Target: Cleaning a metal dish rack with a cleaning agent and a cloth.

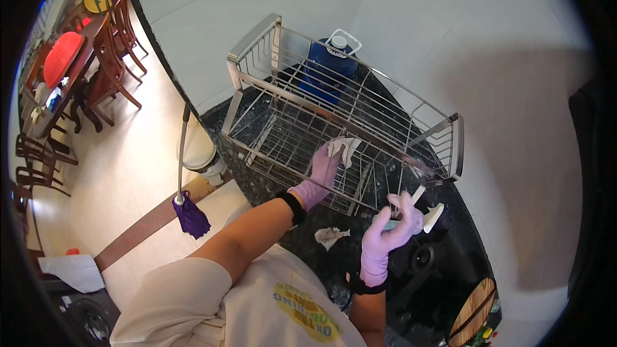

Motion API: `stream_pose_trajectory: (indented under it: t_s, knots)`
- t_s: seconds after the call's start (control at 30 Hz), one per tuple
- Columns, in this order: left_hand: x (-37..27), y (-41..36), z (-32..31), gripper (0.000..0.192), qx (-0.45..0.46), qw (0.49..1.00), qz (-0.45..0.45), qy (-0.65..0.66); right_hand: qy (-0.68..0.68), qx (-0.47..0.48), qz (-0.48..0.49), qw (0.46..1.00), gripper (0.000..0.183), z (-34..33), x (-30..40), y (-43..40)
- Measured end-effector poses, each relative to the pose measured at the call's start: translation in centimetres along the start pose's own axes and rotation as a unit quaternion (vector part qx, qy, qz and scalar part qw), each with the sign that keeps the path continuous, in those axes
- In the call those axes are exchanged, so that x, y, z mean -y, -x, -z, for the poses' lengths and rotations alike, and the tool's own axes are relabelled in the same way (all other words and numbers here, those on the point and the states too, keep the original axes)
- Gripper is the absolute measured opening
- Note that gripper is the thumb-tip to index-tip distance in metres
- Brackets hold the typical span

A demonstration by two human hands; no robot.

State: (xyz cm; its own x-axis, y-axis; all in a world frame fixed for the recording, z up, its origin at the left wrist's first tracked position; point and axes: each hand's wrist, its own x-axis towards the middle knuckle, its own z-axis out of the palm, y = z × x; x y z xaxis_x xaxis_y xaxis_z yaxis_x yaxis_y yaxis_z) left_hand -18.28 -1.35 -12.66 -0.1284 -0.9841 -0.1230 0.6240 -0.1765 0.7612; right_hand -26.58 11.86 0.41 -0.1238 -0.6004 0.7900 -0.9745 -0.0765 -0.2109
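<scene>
A two-tier stainless steel wire rack (344, 120) stands on a black stone counter (284, 221). My left hand (324, 168), in a pink glove, reaches into the lower part of the rack, its fingers closed on a white cloth or tissue (346, 149) near the middle rail. My right hand (389, 231), also gloved, is raised by the rack's lower right corner, fingers partly bent. Behind its fingers, a spray bottle with a white trigger (434, 218) is partly hidden; whether the hand touches it I cannot tell. A crumpled, soiled tissue (331, 237) lies on the counter between my forearms.
A blue jug (328, 70) with a white handle stands behind the rack, near the wall. A black stove (419, 270) and a round wooden board (472, 311) are at the lower right. On the left are a purple mop (190, 214), a white bucket (197, 147) and wooden chairs (108, 55).
</scene>
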Motion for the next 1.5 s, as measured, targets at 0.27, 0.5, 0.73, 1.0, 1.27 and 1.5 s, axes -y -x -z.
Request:
stream_pose_trajectory:
  t_s: [0.27,0.5,0.73,1.0,1.27,1.5]
  knots:
    - [0.5,0.0,-0.3,0.027,-0.018,0.998,0.02,0.052,0.079,-0.009,0.057,0.995,0.026,-1.0,-0.3,0.7]
    - [1.5,2.2,3.4,0.032,-0.1,0.986,0.069,0.113,0.061,-0.002,0.038,0.997,0.026,-1.0,0.0,0.4]
    - [-2.9,0.2,2.5,0.037,-0.021,0.996,0.024,0.082,0.075,-0.016,0.05,0.996,0.023,-1.3,0.0,0.6]
    - [-2.6,-1.0,0.8,0.03,-0.091,0.996,0.004,0.021,0.08,-0.024,0.049,0.995,0.023,-1.6,0.5,0.5]
    - [-2.2,-0.8,0.4,0.028,-0.091,0.995,-0.028,0.009,0.087,-0.032,0.042,0.995,0.023,-1.7,0.2,0.7]
    - [-1.5,-1.2,-0.1,0.028,-0.165,0.982,-0.086,-0.026,0.085,-0.004,0.041,0.995,0.024,-1.4,0.5,0.7]
